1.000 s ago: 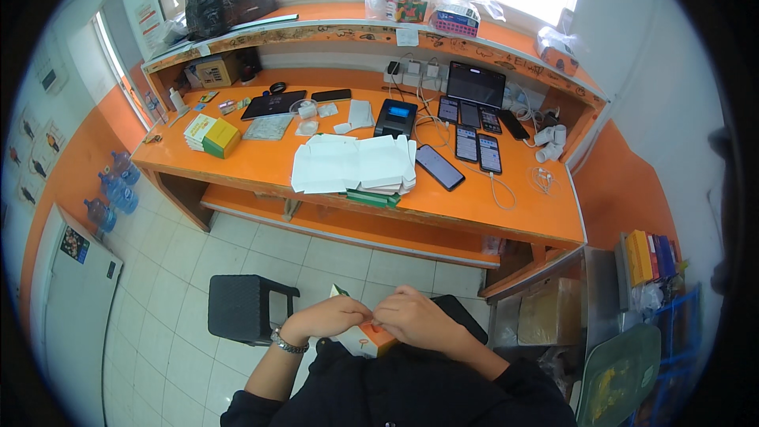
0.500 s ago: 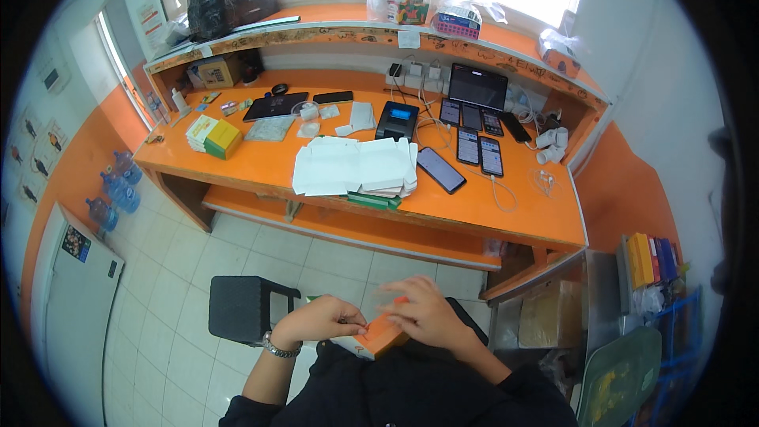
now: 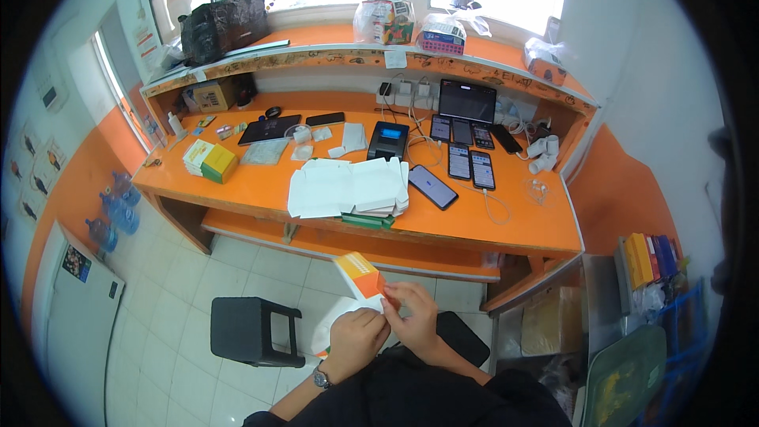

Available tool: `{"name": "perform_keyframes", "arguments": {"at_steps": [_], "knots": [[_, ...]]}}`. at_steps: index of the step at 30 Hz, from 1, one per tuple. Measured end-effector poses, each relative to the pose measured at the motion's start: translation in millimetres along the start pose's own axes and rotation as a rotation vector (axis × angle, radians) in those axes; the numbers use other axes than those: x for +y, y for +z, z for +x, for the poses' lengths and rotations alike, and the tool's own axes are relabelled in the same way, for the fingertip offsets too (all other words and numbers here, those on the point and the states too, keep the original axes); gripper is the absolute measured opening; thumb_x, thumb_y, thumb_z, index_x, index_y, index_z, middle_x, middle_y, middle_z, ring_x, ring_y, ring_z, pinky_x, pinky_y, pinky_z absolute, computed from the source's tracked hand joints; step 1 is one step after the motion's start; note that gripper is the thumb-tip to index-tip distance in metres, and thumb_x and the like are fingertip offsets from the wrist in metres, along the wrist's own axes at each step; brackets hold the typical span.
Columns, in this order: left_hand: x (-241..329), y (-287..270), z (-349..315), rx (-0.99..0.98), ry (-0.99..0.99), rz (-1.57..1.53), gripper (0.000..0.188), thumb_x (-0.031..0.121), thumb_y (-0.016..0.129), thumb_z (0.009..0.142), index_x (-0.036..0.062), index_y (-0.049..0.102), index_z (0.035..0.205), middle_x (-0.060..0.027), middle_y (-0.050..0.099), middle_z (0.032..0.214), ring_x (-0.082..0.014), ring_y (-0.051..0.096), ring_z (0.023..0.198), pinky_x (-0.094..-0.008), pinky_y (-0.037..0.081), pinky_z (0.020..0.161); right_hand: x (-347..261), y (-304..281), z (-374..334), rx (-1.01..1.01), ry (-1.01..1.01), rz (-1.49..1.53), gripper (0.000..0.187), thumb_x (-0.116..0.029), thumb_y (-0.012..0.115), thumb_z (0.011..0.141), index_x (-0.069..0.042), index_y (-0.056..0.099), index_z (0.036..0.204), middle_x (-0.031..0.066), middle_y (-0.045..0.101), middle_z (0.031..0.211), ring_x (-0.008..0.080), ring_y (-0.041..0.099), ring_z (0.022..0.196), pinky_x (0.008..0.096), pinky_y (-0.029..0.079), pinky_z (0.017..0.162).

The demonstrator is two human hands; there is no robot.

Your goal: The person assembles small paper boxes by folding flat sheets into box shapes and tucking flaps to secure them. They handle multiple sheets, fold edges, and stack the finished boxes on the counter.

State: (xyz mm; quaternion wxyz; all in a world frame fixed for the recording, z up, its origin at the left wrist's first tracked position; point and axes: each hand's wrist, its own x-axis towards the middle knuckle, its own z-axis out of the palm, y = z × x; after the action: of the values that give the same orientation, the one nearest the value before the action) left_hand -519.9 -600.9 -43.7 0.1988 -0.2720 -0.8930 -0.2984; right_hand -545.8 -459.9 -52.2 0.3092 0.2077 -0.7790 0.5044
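Note:
In front of my body I hold a small orange, yellow and white cardboard box [image 3: 365,278], tilted up, with a white flap spread toward my left. My left hand [image 3: 357,340] has its fingers curled together at the box's lower white part; a metal-banded watch is on that wrist. My right hand [image 3: 413,312] pinches the box's right edge near its orange panel. Exactly which flaps the fingertips press is hidden. Beyond my hands, a pile of flattened white cartons [image 3: 340,188] with some green showing lies at the desk's front edge.
Yellow, green and white boxes [image 3: 213,161] stand on the left of the orange desk [image 3: 506,220]. A card terminal [image 3: 389,142], several phones [image 3: 458,162] and a laptop [image 3: 468,101] sit farther back. A black stool [image 3: 247,330] stands left of me. Shelving with a green tray [image 3: 628,379] is right.
The box has moved up and away from my body and now tilts upward, with a white flap spread out. My right hand went from blurred motion to pinching its edge.

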Motion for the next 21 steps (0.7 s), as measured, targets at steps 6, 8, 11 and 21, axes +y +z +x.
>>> {"name": "perform_keyframes", "arguments": {"at_steps": [6, 8, 11, 21], "knots": [[-25.3, -6.3, -5.7, 0.136, -0.534, -0.855, 0.018, 0.010, 0.068, 0.084, -0.0012, 0.068, 0.098, -0.0081, 0.069, 0.093, -0.0119, 0.063, 0.085, -0.0244, 0.049, 0.074, 9.8, -0.8, 2.4, 0.018, -0.297, -0.118, 0.019, 0.006, 0.072, 0.065, -0.003, 0.065, 0.081, 0.0075, 0.065, 0.083, 0.0250, 0.063, 0.072, 0.0329, 0.051, 0.064], [-28.0, -6.6, -8.2, 0.178, -0.655, -1.023, 0.021, 0.014, 0.064, 0.091, -0.0055, 0.066, 0.098, -0.0039, 0.067, 0.092, -0.0067, 0.058, 0.088, -0.0244, 0.049, 0.072, 9.1, -0.1, 2.4, -0.001, -0.334, -0.121, 0.021, 0.006, 0.073, 0.064, -0.004, 0.066, 0.082, 0.0071, 0.065, 0.083, 0.0238, 0.063, 0.071, 0.0324, 0.051, 0.063], [-28.8, -4.1, -8.3, 0.180, -0.723, -0.931, 0.018, 0.010, 0.065, 0.088, -0.0040, 0.066, 0.100, -0.0070, 0.069, 0.087, -0.0107, 0.062, 0.080, -0.0259, 0.048, 0.067, 8.2, 1.7, 4.9, 0.028, -0.322, -0.130, 0.021, 0.005, 0.073, 0.065, -0.004, 0.066, 0.083, 0.0065, 0.064, 0.082, 0.0227, 0.061, 0.070, 0.0321, 0.050, 0.062], [-23.8, 0.0, 8.5, 0.349, -0.440, -0.415, 0.010, 0.004, 0.068, 0.082, -0.0004, 0.070, 0.090, -0.0126, 0.066, 0.077, -0.0192, 0.061, 0.067, -0.0290, 0.045, 0.060, 2.5, 20.3, 14.8, 0.041, -0.006, 0.059, 0.017, 0.002, 0.073, 0.069, -0.004, 0.068, 0.085, 0.0071, 0.058, 0.073, 0.0228, 0.055, 0.061, 0.0310, 0.044, 0.054]]}}
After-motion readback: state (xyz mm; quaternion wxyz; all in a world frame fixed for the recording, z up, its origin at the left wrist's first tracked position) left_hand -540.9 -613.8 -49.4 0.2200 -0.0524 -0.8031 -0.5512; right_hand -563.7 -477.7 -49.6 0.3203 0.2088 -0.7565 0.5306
